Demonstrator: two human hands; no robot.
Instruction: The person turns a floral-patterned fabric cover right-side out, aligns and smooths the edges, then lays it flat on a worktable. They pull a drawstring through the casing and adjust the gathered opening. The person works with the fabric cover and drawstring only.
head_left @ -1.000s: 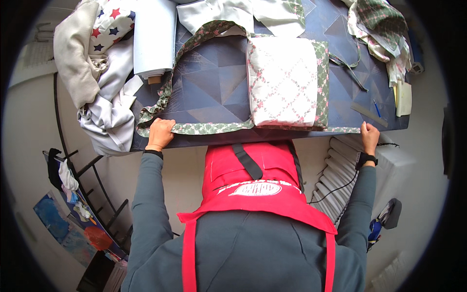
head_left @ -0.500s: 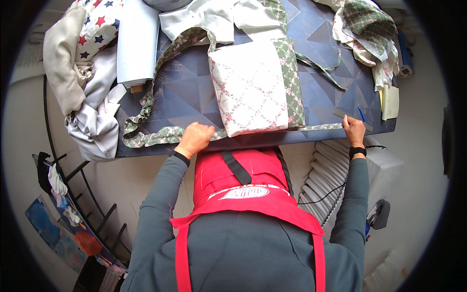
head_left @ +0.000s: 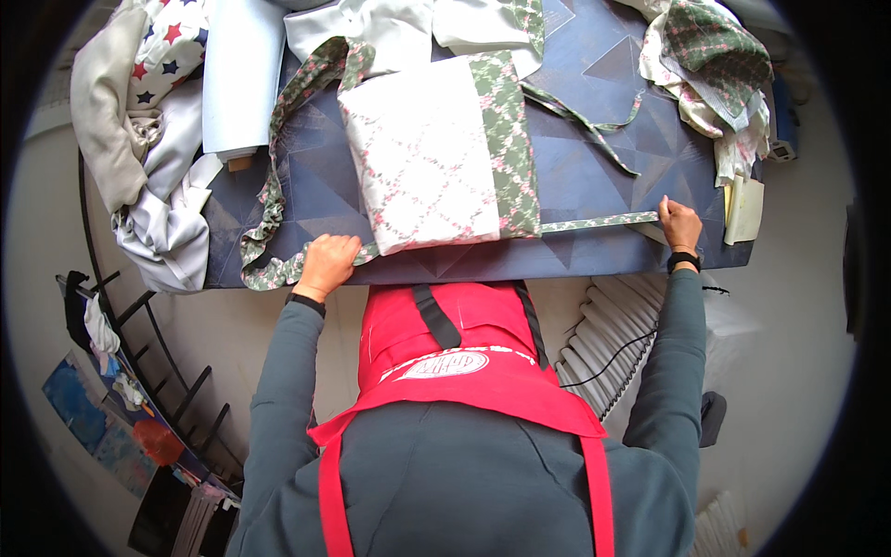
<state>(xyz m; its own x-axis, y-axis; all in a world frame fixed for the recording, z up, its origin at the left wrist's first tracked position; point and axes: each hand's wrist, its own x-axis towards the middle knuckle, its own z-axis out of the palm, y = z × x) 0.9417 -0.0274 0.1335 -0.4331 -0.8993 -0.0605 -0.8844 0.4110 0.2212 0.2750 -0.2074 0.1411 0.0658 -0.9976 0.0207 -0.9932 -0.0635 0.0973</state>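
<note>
A green floral fabric strip (head_left: 599,223) runs along the near side of the table, under or behind the lower edge of a folded fabric bundle (head_left: 422,162). The bundle is white with pink flowers, with a green floral band down its right side. Left of it, my left hand (head_left: 330,263) is closed on the strip, whose gathered length curls away and up around the bundle. Over at the right, my right hand (head_left: 680,226) pinches the strip's other end. Between the bundle and that hand the strip is stretched straight.
The dark blue patterned table (head_left: 325,200) ends just below my hands. Beige and white cloth (head_left: 111,121) hangs over its left side, beside a pale blue roll (head_left: 243,74). Floral scraps (head_left: 710,65) lie at the far right, above yellowish paper (head_left: 744,212). Thin green ties (head_left: 594,135) rest between.
The bundle has shifted left and turned slightly, and my left hand has moved left with the strip. More of the strip shows between bundle and right hand, which keeps its hold.
</note>
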